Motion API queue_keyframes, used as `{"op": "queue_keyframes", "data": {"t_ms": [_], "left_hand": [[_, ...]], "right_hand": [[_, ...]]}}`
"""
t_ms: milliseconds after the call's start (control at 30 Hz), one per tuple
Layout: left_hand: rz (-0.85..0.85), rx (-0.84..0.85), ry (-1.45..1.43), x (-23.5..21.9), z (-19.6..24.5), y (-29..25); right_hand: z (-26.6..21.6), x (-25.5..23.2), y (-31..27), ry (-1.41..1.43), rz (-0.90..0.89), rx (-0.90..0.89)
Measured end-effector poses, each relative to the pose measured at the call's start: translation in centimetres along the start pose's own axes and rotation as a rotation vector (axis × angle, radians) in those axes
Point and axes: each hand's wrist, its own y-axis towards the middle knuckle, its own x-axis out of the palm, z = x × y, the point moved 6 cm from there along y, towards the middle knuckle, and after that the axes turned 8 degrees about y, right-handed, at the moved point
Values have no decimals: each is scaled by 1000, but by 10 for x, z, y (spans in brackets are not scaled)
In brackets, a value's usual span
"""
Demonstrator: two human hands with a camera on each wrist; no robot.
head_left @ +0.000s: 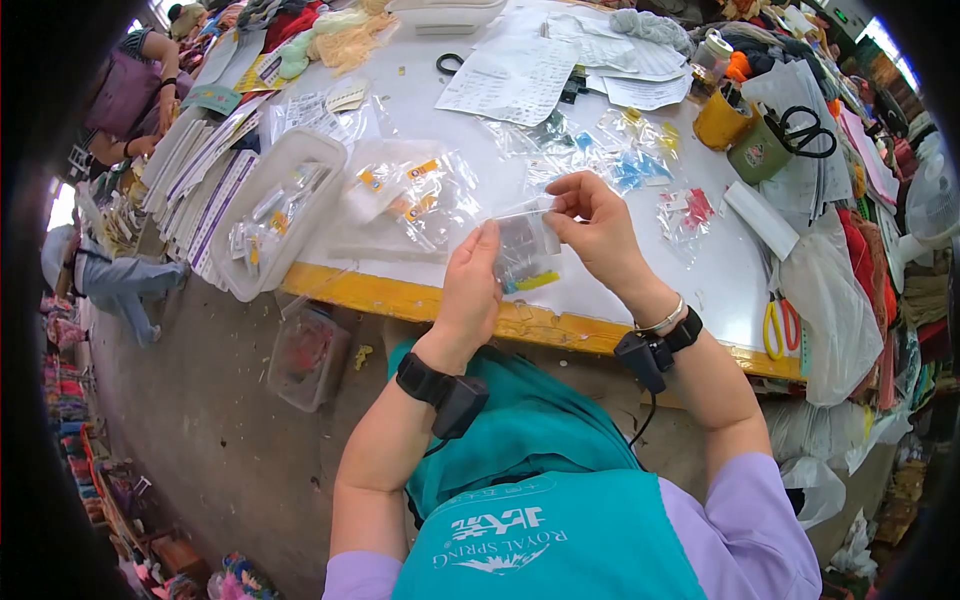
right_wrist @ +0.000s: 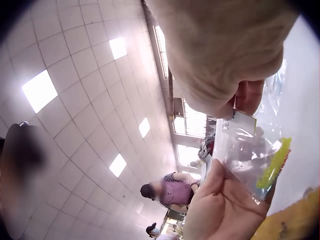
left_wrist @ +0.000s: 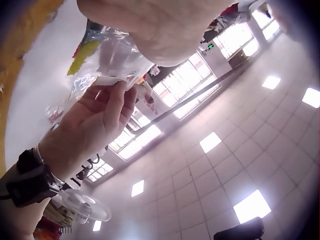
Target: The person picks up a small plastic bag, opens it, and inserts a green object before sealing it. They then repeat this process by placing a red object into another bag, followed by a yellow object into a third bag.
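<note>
A small clear plastic bag (head_left: 524, 240) is up between both hands, over the table's front edge. My left hand (head_left: 468, 295) holds its left side, thumb in front. With fingertips and thumb, my right hand (head_left: 603, 232) pinches the upper right edge, where a small white card (right_wrist: 244, 123) shows in the right wrist view. A yellow-green strip (right_wrist: 276, 164) with a bit of red lies along the bag's bottom, its kind unclear. More clear packets (head_left: 410, 200) with orange-and-white labels rest on the table left of my hands.
A white plastic box (head_left: 325, 150) of packets stands at the table's left edge beside stacked cards (head_left: 205, 200). Printed sheets (head_left: 510, 80) lie at the back. On the right are a green can (head_left: 760, 155) with black scissors, orange-and-yellow scissors (head_left: 775, 325) and a plastic bag (head_left: 835, 310).
</note>
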Motion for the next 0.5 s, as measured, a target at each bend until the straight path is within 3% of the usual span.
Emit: {"op": "queue_keyframes", "data": {"t_ms": [167,267,367,467,500], "left_hand": [[-48,10,175,4,-6,0],[-31,25,195,5,-4,-1],[-25,86,209,5,1,1],[40,154,208,11,2,0],[75,176,202,12,3,-1]], "right_hand": [[2,6,-6,-98,40,-1],[-10,7,-13,-101,167,-125],[20,15,-14,205,86,4],[16,38,-25,373,-39,70],[13,40,-28,356,-1,81]]}}
